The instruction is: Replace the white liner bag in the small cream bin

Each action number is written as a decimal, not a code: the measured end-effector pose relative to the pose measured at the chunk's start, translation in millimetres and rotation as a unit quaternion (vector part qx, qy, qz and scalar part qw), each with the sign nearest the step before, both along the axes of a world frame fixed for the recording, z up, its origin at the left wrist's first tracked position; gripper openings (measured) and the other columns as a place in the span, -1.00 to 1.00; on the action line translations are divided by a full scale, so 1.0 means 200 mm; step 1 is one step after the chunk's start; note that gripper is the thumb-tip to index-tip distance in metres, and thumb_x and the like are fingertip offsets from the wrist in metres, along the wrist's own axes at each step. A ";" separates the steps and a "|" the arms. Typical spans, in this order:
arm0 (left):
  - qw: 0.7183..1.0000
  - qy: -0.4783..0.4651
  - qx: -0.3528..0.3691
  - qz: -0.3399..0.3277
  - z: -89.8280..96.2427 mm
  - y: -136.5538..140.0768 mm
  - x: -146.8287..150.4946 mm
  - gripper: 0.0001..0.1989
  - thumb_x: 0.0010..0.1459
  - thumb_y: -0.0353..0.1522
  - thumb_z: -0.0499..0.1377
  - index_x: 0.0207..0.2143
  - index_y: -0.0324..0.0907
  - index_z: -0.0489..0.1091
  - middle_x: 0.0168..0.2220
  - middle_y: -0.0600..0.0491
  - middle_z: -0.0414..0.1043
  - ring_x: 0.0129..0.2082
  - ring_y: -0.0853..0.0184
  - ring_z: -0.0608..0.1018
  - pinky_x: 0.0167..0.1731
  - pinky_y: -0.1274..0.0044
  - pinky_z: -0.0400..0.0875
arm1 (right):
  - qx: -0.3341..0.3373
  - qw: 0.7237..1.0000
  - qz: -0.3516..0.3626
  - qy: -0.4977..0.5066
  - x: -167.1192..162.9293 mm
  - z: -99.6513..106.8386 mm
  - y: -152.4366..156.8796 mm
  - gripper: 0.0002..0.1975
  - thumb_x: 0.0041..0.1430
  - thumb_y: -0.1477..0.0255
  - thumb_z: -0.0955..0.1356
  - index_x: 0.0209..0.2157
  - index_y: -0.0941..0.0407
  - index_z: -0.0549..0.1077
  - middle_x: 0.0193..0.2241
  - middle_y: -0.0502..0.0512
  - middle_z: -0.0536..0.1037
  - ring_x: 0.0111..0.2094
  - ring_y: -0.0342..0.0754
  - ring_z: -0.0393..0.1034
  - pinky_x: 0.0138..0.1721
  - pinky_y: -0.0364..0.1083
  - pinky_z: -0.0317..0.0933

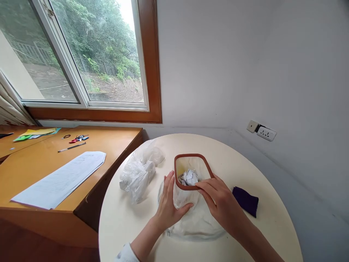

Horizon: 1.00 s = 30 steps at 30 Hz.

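A small trash bin with a brown rim (178, 160) stands on the round table, lined with a clear plastic bag (201, 222) that spreads over the tabletop around its base. Inside the bin lies crumpled white paper (188, 177). My right hand (222, 202) pinches the rim at its near right corner, thumb below and fingers on top. Against the bin's left side, my left hand (170, 207) is open, fingers stretched upward and thumb spread away; it may be touching the bag.
A crumpled plastic bag (141, 171) lies on the cream round table (269, 236), left of the bin. To the right is a folded dark purple cloth (245, 201). The wooden desk (120, 145) holds paper sheets (62, 178), a pen (71, 147) and keys (79, 138).
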<state>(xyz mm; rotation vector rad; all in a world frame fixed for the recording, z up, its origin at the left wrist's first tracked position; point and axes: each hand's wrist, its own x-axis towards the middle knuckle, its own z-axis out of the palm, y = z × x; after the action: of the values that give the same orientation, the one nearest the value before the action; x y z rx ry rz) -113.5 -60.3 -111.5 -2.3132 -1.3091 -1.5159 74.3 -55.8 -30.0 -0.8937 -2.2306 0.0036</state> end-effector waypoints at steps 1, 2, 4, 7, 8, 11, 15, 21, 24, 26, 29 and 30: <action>1.000 0.002 0.003 -0.004 0.00 0.00 0.00 -0.05 0.01 -0.28 0.22 0.25 -0.24 -0.37 0.21 -0.30 -0.09 0.25 0.04 -0.04 0.15 0.06 -0.12 | 0.002 1.000 0.001 0.002 0.00 0.00 0.00 -0.77 0.15 0.62 0.22 -0.18 0.11 0.37 -0.33 0.10 0.50 -0.29 -0.02 0.41 -0.06 0.17 0.22; 1.000 0.004 0.005 -0.008 0.00 0.00 0.00 -0.06 0.01 -0.29 0.22 0.25 -0.24 -0.36 0.20 -0.30 -0.08 0.25 0.04 -0.03 0.15 0.06 -0.13 | 0.004 1.000 0.002 0.004 0.00 0.00 0.00 -0.77 0.15 0.62 0.22 -0.18 0.11 0.37 -0.33 0.10 0.50 -0.29 -0.02 0.41 -0.07 0.16 0.22; 1.000 0.004 0.009 -0.014 0.00 0.00 0.00 -0.08 0.01 -0.31 0.22 0.25 -0.24 -0.33 0.20 -0.30 -0.08 0.24 0.03 -0.02 0.15 0.05 -0.13 | 0.006 1.000 0.002 0.010 0.00 0.00 -0.01 -0.76 0.15 0.62 0.22 -0.18 0.11 0.36 -0.33 0.10 0.50 -0.29 -0.02 0.41 -0.08 0.15 0.22; 1.000 -0.001 0.008 -0.016 0.00 0.00 0.00 -0.10 0.00 -0.32 0.23 0.24 -0.23 -0.28 0.20 -0.30 -0.11 0.24 0.02 -0.02 0.14 0.06 -0.09 | -0.002 1.000 0.004 0.014 0.00 0.00 -0.02 -0.76 0.15 0.62 0.22 -0.17 0.10 0.35 -0.32 0.09 0.50 -0.28 -0.03 0.40 -0.06 0.14 0.22; 1.000 -0.004 0.007 -0.016 0.00 -0.01 0.00 -0.11 -0.01 -0.32 0.23 0.23 -0.22 -0.26 0.20 -0.29 -0.11 0.23 0.01 -0.01 0.14 0.06 -0.07 | -0.007 1.000 0.005 0.012 0.01 0.00 -0.02 -0.76 0.16 0.61 0.22 -0.16 0.09 0.35 -0.31 0.09 0.50 -0.27 -0.03 0.40 -0.05 0.14 0.21; 1.000 -0.018 0.012 -0.021 0.01 -0.01 -0.01 -0.19 -0.02 -0.28 0.24 0.19 -0.19 -0.14 0.17 -0.26 -0.07 0.21 0.01 0.04 0.13 0.05 -0.04 | -0.018 1.000 0.011 0.005 0.02 0.00 -0.02 -0.76 0.16 0.60 0.22 -0.15 0.07 0.34 -0.30 0.08 0.49 -0.26 -0.04 0.40 -0.03 0.16 0.18; 0.998 -0.035 0.024 -0.041 0.05 0.00 -0.03 -0.43 0.05 -0.30 0.15 0.09 -0.17 0.03 0.14 -0.21 0.02 0.18 0.03 0.10 0.12 0.02 -0.07 | -0.029 0.999 0.017 -0.002 0.03 -0.01 -0.01 -0.77 0.17 0.58 0.23 -0.15 0.05 0.33 -0.29 0.07 0.48 -0.25 -0.04 0.39 -0.01 0.16 0.16; 0.997 -0.018 0.028 -0.074 0.13 0.00 -0.03 -0.68 0.11 -0.53 0.02 -0.07 -0.15 0.18 0.06 -0.15 0.17 0.16 0.10 0.17 0.09 0.05 0.06 | -0.014 1.000 0.020 0.001 0.02 -0.01 0.00 -0.81 0.17 0.57 0.23 -0.20 0.06 0.33 -0.33 0.04 0.48 -0.29 -0.05 0.40 -0.04 0.14 0.19; 0.997 -0.020 0.022 -0.070 0.14 -0.01 -0.02 -0.70 0.11 -0.54 0.01 -0.08 -0.16 0.19 0.04 -0.16 0.19 0.16 0.08 0.16 0.05 0.07 0.16 | -0.001 1.000 0.015 0.004 0.02 -0.02 0.00 -0.82 0.18 0.57 0.22 -0.20 0.07 0.34 -0.33 0.05 0.49 -0.29 -0.05 0.41 -0.03 0.14 0.20; 0.997 -0.023 0.013 -0.069 0.15 -0.02 -0.01 -0.70 0.11 -0.54 0.02 -0.09 -0.14 0.18 0.02 -0.15 0.20 0.16 0.07 0.15 0.03 0.08 0.19 | -0.001 1.000 0.014 0.003 0.03 -0.02 0.01 -0.82 0.18 0.56 0.22 -0.20 0.07 0.34 -0.33 0.06 0.49 -0.28 -0.05 0.41 -0.02 0.15 0.19; 0.997 -0.025 -0.001 -0.071 0.15 -0.02 -0.01 -0.71 0.10 -0.54 0.04 -0.12 -0.13 0.18 -0.01 -0.14 0.21 0.15 0.07 0.16 0.02 0.12 0.23 | -0.018 1.000 0.021 0.000 0.04 -0.01 0.03 -0.82 0.17 0.55 0.23 -0.21 0.06 0.35 -0.33 0.05 0.50 -0.28 -0.05 0.42 -0.03 0.15 0.21; 0.997 -0.026 -0.003 -0.074 0.15 -0.02 -0.01 -0.72 0.10 -0.54 0.04 -0.13 -0.13 0.18 -0.03 -0.13 0.22 0.15 0.08 0.17 0.02 0.13 0.23 | -0.031 0.999 0.026 0.002 0.05 0.00 0.04 -0.83 0.17 0.55 0.24 -0.22 0.06 0.36 -0.33 0.04 0.50 -0.27 -0.05 0.41 -0.04 0.13 0.23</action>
<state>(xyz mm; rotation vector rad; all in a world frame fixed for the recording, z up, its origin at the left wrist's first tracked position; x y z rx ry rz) -114.8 -63.5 -81.2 -2.4403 -1.1772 -1.6265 83.6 -48.1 -29.7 -0.8674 -2.2603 0.0991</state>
